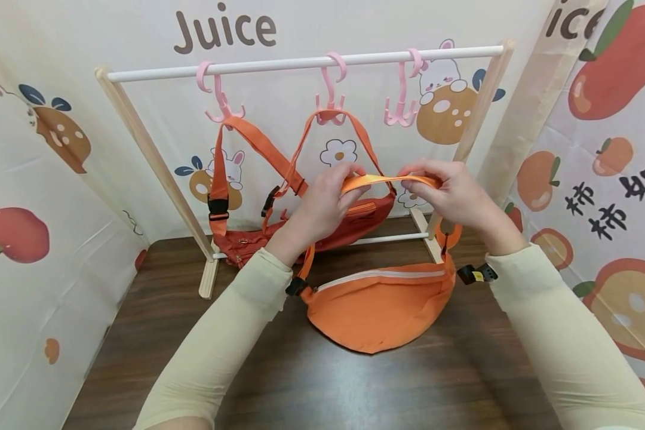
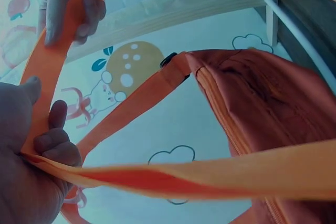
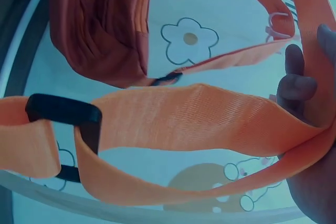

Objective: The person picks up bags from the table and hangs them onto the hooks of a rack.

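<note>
An orange waist bag (image 1: 378,307) with a pale zipper hangs just above or on the dark table; I cannot tell which. Its strap (image 1: 378,178) is raised and stretched between both hands. My left hand (image 1: 326,197) pinches one stretch of it between thumb and fingers. A short distance to the right, my right hand (image 1: 455,192) grips the strap the same way. In the right wrist view, a black strap adjuster (image 3: 65,109) sits on the doubled webbing. Behind the hands, two red-orange bags (image 1: 361,226) hang by straps from pink hooks.
A white rail (image 1: 279,66) on wooden legs crosses the back. Its right pink hook (image 1: 401,101) carries no bag; the left hook (image 1: 223,98) and middle hook (image 1: 330,89) hold straps. Printed cloth walls (image 1: 586,197) enclose the dark wooden table (image 1: 322,388).
</note>
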Tool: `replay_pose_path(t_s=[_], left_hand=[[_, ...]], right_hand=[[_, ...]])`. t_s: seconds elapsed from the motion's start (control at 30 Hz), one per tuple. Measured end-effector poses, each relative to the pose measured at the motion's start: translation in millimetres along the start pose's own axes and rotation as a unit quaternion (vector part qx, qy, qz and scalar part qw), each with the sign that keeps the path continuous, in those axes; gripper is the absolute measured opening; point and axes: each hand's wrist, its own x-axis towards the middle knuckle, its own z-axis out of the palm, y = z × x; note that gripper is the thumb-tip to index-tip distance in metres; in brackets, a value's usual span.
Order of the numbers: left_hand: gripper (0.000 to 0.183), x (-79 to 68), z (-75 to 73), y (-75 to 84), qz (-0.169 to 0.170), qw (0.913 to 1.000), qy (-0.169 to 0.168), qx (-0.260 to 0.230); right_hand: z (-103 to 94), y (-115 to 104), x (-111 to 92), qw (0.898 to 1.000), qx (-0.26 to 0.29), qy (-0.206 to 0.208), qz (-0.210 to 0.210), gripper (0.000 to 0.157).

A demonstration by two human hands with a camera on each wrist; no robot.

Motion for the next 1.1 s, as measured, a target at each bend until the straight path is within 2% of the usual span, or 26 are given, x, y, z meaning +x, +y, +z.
replay_pose_path(t_s=[0.27, 0.53, 0.77, 0.93, 1.1], left_hand=[[0.023, 16.3, -9.5, 5.7, 0.019, 0.9993, 0.015, 0.028], [0.024, 37.6, -16.1, 12.0, 0.009, 0.9975, 0.036, 0.06], [0.028, 57.9, -17.4, 12.5, -0.008, 0.9959, 0.042, 0.079], [0.028, 71.6, -17.3, 12.2, -0.014, 0.9914, 0.076, 0.106], [0.031, 83.4, -17.4, 12.1, -0.036, 0.9833, 0.098, 0.15]], right_hand=[[-15.5, -9, 11, 0.997, -0.066, 0.048, -0.016, 0.015], [-27.9, -14, 27, 0.991, -0.099, 0.092, 0.013, 0.014], [-35.6, -9, 42, 0.986, -0.109, 0.122, 0.014, 0.017], [-39.0, -4, 54, 0.982, -0.123, 0.145, 0.011, 0.021], [-42.0, -2, 65, 0.977, -0.141, 0.156, 0.024, 0.026]])
